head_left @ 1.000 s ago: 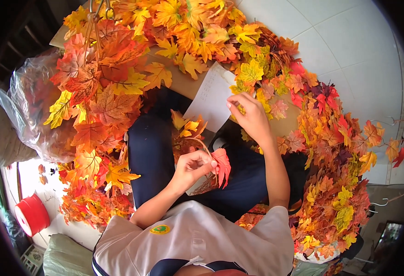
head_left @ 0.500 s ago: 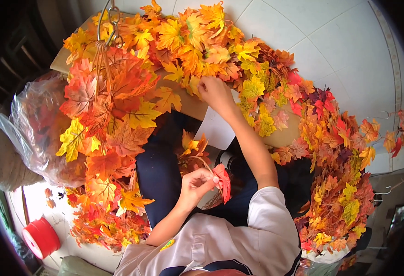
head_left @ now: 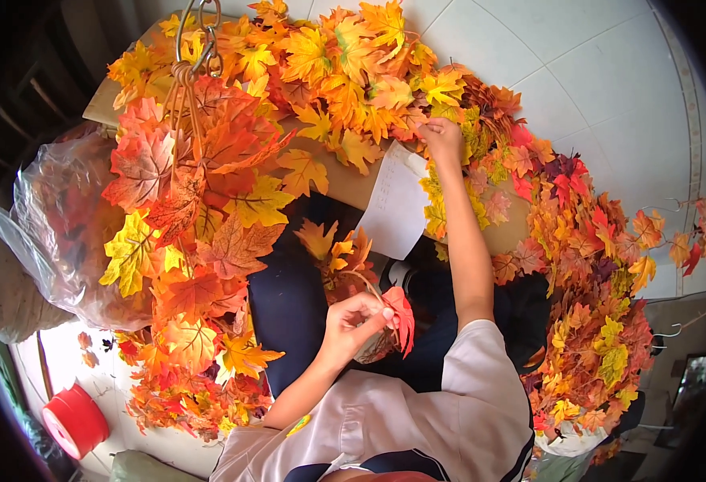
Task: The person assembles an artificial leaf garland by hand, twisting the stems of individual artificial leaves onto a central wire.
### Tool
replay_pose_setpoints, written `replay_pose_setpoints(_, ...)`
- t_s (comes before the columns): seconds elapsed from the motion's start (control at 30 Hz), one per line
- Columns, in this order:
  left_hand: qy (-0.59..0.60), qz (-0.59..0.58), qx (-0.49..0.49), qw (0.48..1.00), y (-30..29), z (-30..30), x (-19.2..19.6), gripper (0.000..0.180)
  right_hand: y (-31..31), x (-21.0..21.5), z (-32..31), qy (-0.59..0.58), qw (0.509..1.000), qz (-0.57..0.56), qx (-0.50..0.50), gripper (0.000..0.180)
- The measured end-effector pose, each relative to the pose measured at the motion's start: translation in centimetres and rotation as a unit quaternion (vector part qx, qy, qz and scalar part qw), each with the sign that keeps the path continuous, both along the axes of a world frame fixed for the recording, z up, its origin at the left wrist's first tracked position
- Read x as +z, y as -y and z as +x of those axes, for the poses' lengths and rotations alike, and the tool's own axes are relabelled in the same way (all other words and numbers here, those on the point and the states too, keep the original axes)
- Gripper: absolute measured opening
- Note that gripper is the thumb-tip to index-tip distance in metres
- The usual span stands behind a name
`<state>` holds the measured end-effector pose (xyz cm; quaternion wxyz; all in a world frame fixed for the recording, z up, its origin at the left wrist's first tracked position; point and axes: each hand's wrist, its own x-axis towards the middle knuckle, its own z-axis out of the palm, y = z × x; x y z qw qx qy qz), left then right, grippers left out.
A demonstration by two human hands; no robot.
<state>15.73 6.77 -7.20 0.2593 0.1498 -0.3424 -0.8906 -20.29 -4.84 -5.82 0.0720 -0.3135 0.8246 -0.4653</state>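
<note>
Between the thumb and fingers of my left hand point(head_left: 355, 323), a red artificial maple leaf point(head_left: 401, 318) is pinched close to my lap. A thin stem or twine runs from it toward an orange leaf bunch point(head_left: 343, 255) between my knees. My right hand point(head_left: 443, 138) reaches forward to the leaf pile point(head_left: 353, 60) on the cardboard, with its fingers drawn together at the edge of the orange and yellow leaves. Its fingertips partly disappear among them, so what they grip is unclear. Beneath that forearm lies a white sheet of paper point(head_left: 395, 205).
A thick leaf garland point(head_left: 228, 233) hangs from a metal chain point(head_left: 208, 48) at the left. Beside it sits a clear plastic bag point(head_left: 60, 217) of leaves. On the floor stands a red spool point(head_left: 76, 419). More leaves heap up along the right point(head_left: 586, 321), over cardboard point(head_left: 501, 229).
My right hand has moved to the right along the pile, away from a yellow-orange leaf and past the paper's top. My left hand still pinches the red leaf. The view has shifted slightly.
</note>
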Motion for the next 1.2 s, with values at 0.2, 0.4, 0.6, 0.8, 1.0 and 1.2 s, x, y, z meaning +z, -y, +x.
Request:
replay_pose_setpoints(0.2, 0.013, 0.007, -0.005, 1.0, -0.8, -1.0, 0.5, 0.005, -2.1, 3.8, -1.5, -0.224, 0.972, 0.069, 0.008, 0.021)
replay_pose_setpoints(0.4, 0.038, 0.039, 0.048, 0.997, -1.8, -2.7, -0.2, 0.01, -6.3, 12.5, 4.2, -0.36, 0.93, -0.07, -0.018, 0.015)
replay_pose_setpoints(0.6, 0.019, 0.125, 0.068, 0.99, -1.6, -4.4, 0.9, 0.011, -14.6, 12.2, 12.2, -0.542, 0.815, -0.1, 0.179, 0.03)
replay_pose_setpoints(0.8, -0.056, 0.146, 0.077, 0.985, -0.8, -6.4, 2.2, 0.015, -21.7, 7.1, 17.0, -0.412, 0.849, -0.067, 0.325, 0.025)
replay_pose_setpoints(1.0, -0.023, 0.124, 0.079, 0.989, -2.0, -8.0, 1.7, 0.014, -23.5, 6.1, 15.6, -0.19, 0.923, -0.116, 0.313, 0.015)
replay_pose_setpoints(1.2, -0.023, 0.04, 0.04, 0.998, -2.9, -8.8, 1.1, 0.012, -23.5, 3.6, 15.0, 0.172, 0.961, -0.16, 0.146, 0.011)
